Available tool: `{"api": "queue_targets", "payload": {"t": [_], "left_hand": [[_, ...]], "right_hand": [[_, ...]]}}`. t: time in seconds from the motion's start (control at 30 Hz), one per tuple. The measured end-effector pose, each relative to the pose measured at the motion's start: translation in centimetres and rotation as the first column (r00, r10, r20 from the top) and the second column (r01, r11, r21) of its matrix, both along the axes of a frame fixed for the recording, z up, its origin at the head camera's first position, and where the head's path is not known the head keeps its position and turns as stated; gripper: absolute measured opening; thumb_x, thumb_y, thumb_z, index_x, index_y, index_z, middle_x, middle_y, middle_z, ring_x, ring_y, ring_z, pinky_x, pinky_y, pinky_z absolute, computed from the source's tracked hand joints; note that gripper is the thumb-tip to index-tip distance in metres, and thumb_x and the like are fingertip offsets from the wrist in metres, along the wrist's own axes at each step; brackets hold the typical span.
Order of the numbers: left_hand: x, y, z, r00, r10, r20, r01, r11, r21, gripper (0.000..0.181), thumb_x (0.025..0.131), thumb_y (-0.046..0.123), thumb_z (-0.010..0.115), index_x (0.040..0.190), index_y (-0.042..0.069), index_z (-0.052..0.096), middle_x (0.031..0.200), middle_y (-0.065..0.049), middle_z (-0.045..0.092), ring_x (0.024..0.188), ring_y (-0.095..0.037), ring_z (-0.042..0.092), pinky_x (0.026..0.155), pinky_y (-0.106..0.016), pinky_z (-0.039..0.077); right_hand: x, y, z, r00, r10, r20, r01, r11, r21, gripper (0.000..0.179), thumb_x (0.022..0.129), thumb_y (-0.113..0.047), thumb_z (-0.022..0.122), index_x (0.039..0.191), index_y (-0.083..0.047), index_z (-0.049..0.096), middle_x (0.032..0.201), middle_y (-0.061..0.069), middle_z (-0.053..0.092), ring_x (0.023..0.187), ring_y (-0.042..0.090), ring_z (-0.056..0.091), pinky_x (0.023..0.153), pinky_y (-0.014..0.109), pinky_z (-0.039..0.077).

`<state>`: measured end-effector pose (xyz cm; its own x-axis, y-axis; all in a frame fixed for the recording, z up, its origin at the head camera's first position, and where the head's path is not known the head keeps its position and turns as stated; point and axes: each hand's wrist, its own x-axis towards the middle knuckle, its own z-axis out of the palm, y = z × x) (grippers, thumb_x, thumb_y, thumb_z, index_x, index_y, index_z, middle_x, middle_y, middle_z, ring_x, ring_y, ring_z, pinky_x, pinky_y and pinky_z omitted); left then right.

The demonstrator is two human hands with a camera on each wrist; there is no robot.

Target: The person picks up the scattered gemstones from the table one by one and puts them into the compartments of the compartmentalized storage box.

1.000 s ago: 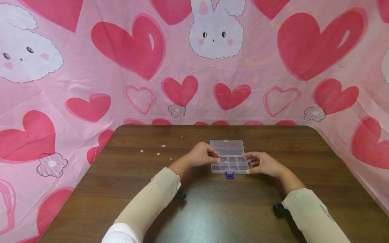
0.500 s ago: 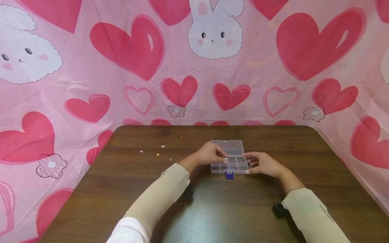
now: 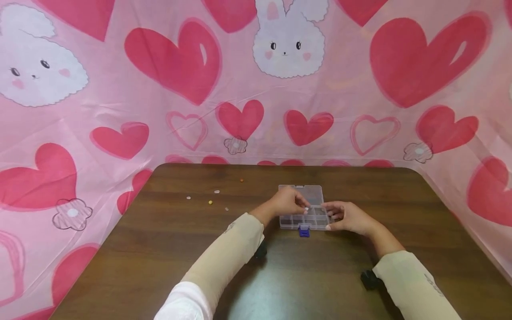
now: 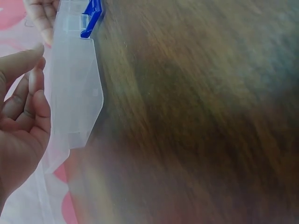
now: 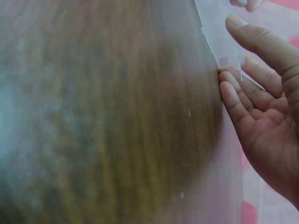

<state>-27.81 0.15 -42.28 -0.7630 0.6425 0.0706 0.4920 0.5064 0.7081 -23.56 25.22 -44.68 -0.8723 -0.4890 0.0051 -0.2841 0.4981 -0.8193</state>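
Observation:
A clear plastic compartment box (image 3: 298,221) lies on the table with its lid (image 3: 314,193) raised behind and a blue latch (image 3: 304,232) at the front. My left hand (image 3: 289,201) is over the compartments, thumb and fingertips together around a tiny pale bead, mostly hidden by the fingers. In the left wrist view, the box (image 4: 77,88) stands beside that hand (image 4: 23,116). My right hand (image 3: 352,218) holds the box's right end, thumb near the front corner and fingers along the side. The right wrist view shows those fingers (image 5: 233,100) against the box's end.
Left of the box lie a yellow bead (image 3: 210,202), an orange bead (image 3: 242,180) and several small pale pieces, one of them a white piece (image 3: 217,192). The brown wooden table (image 3: 304,280) ends at a pink heart-patterned cloth (image 3: 276,98).
My left hand has moved right across the box, from its left compartments toward the middle. The right hand keeps its place at the box's right end. The view has shifted slightly.

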Motion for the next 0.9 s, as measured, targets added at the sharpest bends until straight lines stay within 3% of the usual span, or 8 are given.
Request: {"api": "queue_targets", "payload": {"t": [0.37,0.7,0.9], "left_hand": [[-0.15,0.41,0.14,1.0,0.003,-0.007,-0.003,0.999,-0.041,0.011,0.079,0.007,0.081,0.089,0.005,0.078,0.077,0.0,0.073,0.064,0.001,0.06,0.061,-0.014,0.049],[-0.36,0.51,-0.28,0.999,-0.005,-0.037,0.003,0.999,-0.04,0.013,0.078,0.006,0.082,0.09,0.004,0.078,0.08,-0.001,0.074,0.067,0.0,0.062,0.064,-0.014,0.049],[-0.22,0.29,-0.27,1.0,0.008,-0.001,-0.008,1.0,0.006,0.014,0.077,0.006,0.082,0.09,0.003,0.077,0.077,0.0,0.073,0.065,0.0,0.061,0.063,-0.015,0.05]], "right_hand": [[0.12,-0.11,0.23,1.0,0.001,0.002,-0.001,1.0,-0.007,0.065,0.076,-0.012,0.084,0.13,0.008,0.054,0.122,0.024,0.06,0.103,0.031,0.06,0.089,0.04,0.051],[0.05,0.06,0.1,1.0,-0.01,0.007,0.01,1.0,0.001,0.066,0.076,-0.015,0.085,0.131,0.006,0.055,0.122,0.021,0.061,0.104,0.029,0.06,0.086,0.03,0.051],[0.06,0.04,0.12,1.0,-0.004,0.001,0.004,1.0,0.008,0.066,0.076,-0.014,0.084,0.131,0.007,0.054,0.122,0.022,0.061,0.103,0.03,0.06,0.088,0.035,0.052]]}}
